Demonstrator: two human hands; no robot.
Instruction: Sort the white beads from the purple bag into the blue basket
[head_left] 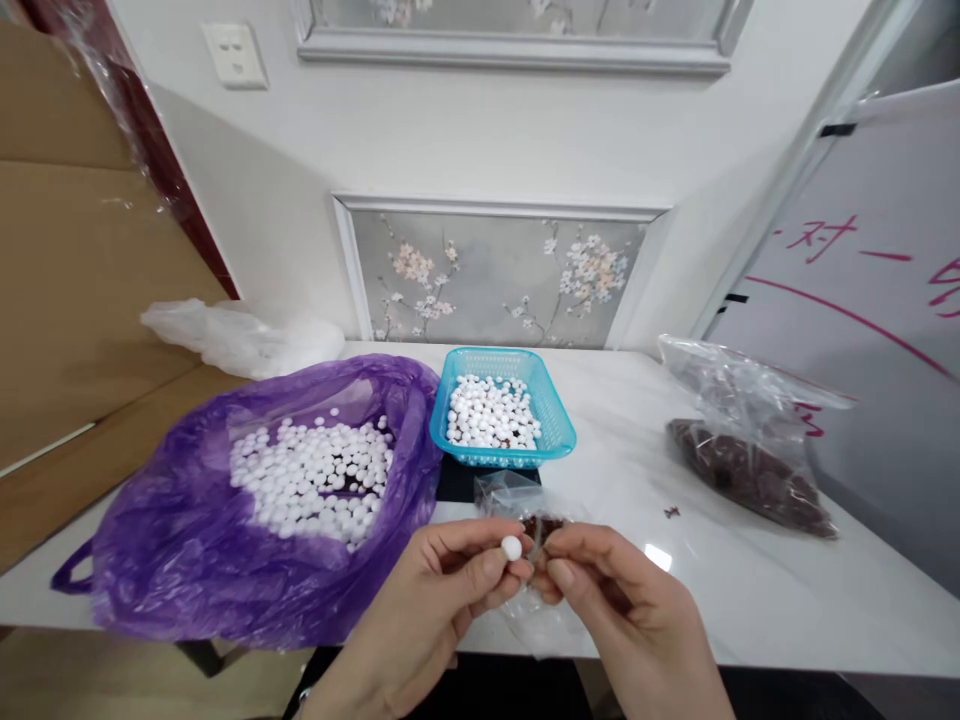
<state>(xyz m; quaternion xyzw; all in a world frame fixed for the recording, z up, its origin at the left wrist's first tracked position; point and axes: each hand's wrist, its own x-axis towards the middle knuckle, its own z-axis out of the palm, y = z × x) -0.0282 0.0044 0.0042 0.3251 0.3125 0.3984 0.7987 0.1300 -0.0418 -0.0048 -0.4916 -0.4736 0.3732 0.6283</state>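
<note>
Between the thumb and index finger of my left hand (442, 590) is a small white ball (511, 548). My right hand (630, 600) is beside it, thumb and fingertips pinched together. What the right fingers hold, if anything, is too small to make out. Beneath both hands lies a clear plastic bag (510, 492) with small dark brown pieces (541, 528) in it. Behind them stands a blue plastic basket (559, 430) partly filled with similar white balls. On the left, a purple plastic bag (172, 560) lies open around many more white balls (315, 475).
A clear bag of brown pieces (742, 475) sits at the right of the white table (757, 600). A few brown bits (672, 512) lie near it. Cardboard (82, 250) and white plastic wrap (247, 335) are at the left; a whiteboard (862, 260) leans at the right.
</note>
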